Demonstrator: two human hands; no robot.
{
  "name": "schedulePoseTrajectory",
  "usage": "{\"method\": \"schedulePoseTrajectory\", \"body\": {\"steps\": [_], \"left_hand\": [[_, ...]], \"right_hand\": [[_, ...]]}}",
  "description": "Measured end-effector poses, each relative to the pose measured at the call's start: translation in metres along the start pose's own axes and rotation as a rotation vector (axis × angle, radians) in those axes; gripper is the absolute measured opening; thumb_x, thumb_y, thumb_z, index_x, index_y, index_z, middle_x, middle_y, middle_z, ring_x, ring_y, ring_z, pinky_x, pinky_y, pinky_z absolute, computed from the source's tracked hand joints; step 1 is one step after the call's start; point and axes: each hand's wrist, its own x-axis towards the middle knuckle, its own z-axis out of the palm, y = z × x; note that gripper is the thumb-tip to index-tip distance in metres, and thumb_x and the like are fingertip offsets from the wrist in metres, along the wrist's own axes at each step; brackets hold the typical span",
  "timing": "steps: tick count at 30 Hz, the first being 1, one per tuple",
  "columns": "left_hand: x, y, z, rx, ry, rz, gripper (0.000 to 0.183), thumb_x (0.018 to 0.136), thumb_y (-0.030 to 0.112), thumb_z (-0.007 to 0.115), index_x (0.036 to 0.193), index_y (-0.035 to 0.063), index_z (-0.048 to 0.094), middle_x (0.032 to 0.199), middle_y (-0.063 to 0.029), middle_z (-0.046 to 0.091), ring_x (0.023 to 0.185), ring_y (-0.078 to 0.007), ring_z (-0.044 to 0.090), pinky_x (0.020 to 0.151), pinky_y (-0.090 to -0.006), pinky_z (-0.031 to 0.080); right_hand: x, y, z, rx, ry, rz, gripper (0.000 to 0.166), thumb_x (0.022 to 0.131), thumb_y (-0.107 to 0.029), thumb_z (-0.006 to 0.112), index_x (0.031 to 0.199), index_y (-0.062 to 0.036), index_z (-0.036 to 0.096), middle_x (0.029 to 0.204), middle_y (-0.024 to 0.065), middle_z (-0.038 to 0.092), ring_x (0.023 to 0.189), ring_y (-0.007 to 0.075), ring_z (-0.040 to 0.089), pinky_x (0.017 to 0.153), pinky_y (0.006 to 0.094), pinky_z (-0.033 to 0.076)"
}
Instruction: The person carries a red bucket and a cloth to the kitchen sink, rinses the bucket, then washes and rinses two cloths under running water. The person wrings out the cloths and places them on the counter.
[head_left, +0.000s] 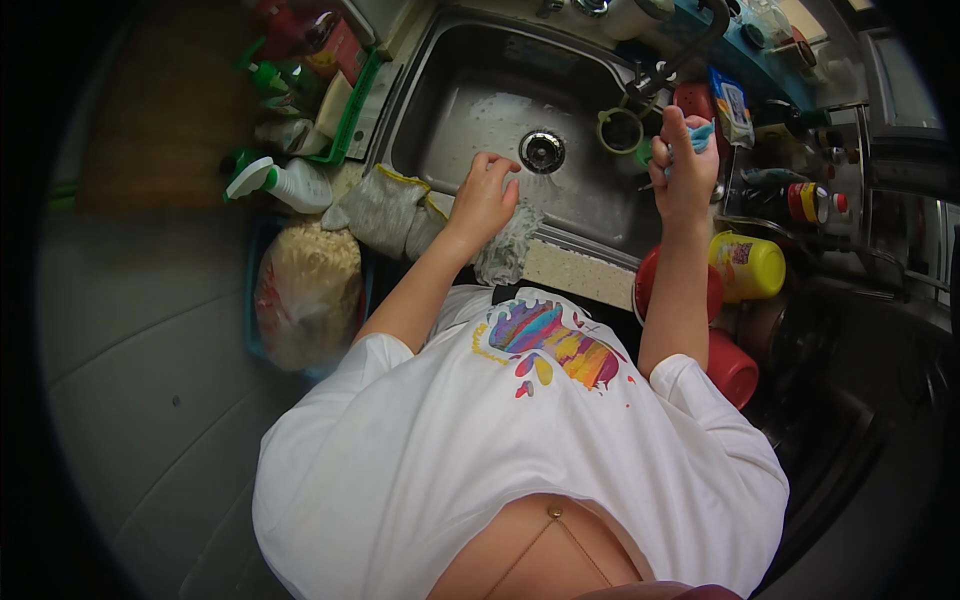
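Note:
Over the near edge of a stainless steel sink (465, 112) is my left hand (489, 193), its fingers apart and nothing seen in it. A wet, patterned cloth (510, 244) lies crumpled on the sink's front edge beside that wrist. My right hand (686, 150) is raised at the sink's right side, closed around a blue cloth (702, 136). Left of it, a small strainer with a pale green rim (620, 130) rests near the right wall of the sink. The drain (541, 152) shows in the wet basin.
Grey cloths (386, 210) hang over the front left edge, near a white spray bottle (300, 186) and a green basket (358, 109). The faucet (652, 82) stands at the back right. Red containers (731, 367) and a yellow container (750, 265) are beside my right forearm; a filled plastic bag (309, 296) is lower left.

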Motion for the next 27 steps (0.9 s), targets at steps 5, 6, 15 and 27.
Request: {"method": "schedulePoseTrajectory", "body": {"steps": [5,6,15,27], "left_hand": [[-0.002,-0.004,-0.004,0.005,0.012,-0.014,0.021,0.082,0.010,0.059,0.102,0.0049,0.060,0.111,-0.0180,0.051,0.095,-0.0382,0.057,0.081,-0.0428,0.048],[-0.002,-0.006,-0.004,0.009,0.017,-0.011,0.021,0.082,0.010,0.059,0.102,0.0048,0.060,0.111,-0.0179,0.051,0.094,-0.0381,0.057,0.081,-0.0428,0.048],[0.001,-0.019,-0.007,0.053,0.050,-0.006,0.021,0.085,0.010,0.058,0.105,0.0042,0.060,0.110,-0.0147,0.051,0.086,-0.0268,0.061,0.079,-0.0348,0.051],[0.004,-0.025,-0.008,0.055,0.050,-0.028,0.021,0.084,0.010,0.059,0.104,0.0052,0.060,0.111,-0.0144,0.051,0.086,-0.0273,0.061,0.078,-0.0349,0.051]], "right_hand": [[0.010,0.031,-0.004,-0.027,0.019,0.023,0.035,0.084,-0.030,0.071,0.076,-0.0167,0.039,0.058,-0.0034,0.041,0.039,0.0057,0.034,0.033,0.0199,0.021],[0.013,0.039,-0.007,-0.033,0.028,0.043,0.036,0.085,-0.033,0.070,0.076,-0.0165,0.039,0.057,-0.0033,0.040,0.038,0.0059,0.034,0.033,0.0203,0.021],[0.037,0.121,-0.029,-0.200,0.153,0.251,0.049,0.090,-0.057,0.050,0.071,-0.0135,0.040,0.049,-0.0002,0.035,0.035,0.0118,0.033,0.033,0.0271,0.021],[0.051,0.234,-0.089,-0.373,0.302,0.300,0.045,0.090,-0.052,0.054,0.073,-0.0113,0.045,0.050,0.0007,0.041,0.035,0.0137,0.037,0.033,0.0282,0.024]]}}
